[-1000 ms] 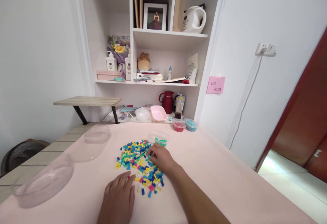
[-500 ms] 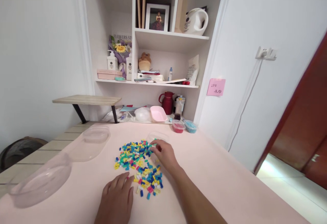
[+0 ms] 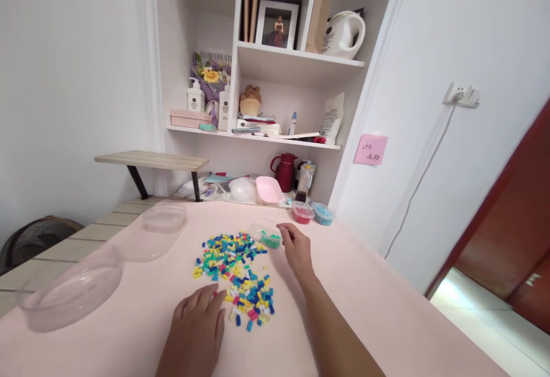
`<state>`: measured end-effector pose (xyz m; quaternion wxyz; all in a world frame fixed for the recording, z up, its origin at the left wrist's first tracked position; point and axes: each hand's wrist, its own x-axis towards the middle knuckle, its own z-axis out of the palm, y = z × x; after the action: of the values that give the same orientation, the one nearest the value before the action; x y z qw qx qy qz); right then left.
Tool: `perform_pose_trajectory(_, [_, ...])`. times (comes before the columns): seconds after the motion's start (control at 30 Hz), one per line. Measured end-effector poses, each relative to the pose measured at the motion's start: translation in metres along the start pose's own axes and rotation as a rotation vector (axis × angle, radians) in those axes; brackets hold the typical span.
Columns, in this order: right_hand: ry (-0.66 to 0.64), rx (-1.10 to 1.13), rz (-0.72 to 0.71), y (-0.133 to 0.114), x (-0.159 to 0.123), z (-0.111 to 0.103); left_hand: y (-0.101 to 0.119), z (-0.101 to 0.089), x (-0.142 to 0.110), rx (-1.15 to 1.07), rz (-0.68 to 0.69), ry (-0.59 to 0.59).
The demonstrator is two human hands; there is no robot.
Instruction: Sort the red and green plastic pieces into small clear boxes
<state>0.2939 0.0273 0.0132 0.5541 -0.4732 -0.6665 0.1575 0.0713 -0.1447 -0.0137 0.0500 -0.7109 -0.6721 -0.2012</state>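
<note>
Many small coloured plastic pieces (image 3: 234, 255) lie in a loose pile on the pink tabletop. They are blue, yellow, green, white and red. My left hand (image 3: 195, 325) rests flat at the pile's near left edge, fingers stretched out and holding nothing. Beyond the pile stands a clear plastic container (image 3: 258, 231) with green pieces (image 3: 270, 239) inside. At its right rim is my right hand (image 3: 296, 248), thumb and fingertips pinched together. Whether anything sits between those fingertips is too small to make out.
One tub of red pieces (image 3: 302, 214) and one of blue pieces (image 3: 323, 214) stand at the table's back right. Clear empty-looking trays (image 3: 73, 294) lie on the left. A pink basin (image 3: 269, 190) and a red jug (image 3: 284, 172) are behind.
My right hand has moved from the pile's far right side, up and right to the green pieces' container. My left hand stays in place. The camera view has turned slightly.
</note>
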Motion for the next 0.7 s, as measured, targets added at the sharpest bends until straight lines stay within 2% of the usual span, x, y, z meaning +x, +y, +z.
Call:
perform_pose_trajectory(0.13, [-0.281, -0.091, -0.122, -0.014, -0.009, 0.012, 0.000, 0.001, -0.001, 0.008, 0.015, 0.035])
perform_pose_trajectory(0.23, [-0.423, -0.172, -0.158, -0.016, -0.014, 0.019, 0.001, -0.001, -0.001, 0.009, 0.021, 0.043])
perform_pose_trajectory(0.5, [-0.579, -0.214, -0.139, -0.021, -0.023, 0.026, 0.004, -0.005, -0.001, 0.016, 0.017, 0.018])
perform_pose_trajectory(0.7, [-0.634, -0.331, -0.204, -0.027, -0.027, 0.028, 0.004, -0.005, -0.001, 0.007, 0.024, 0.038])
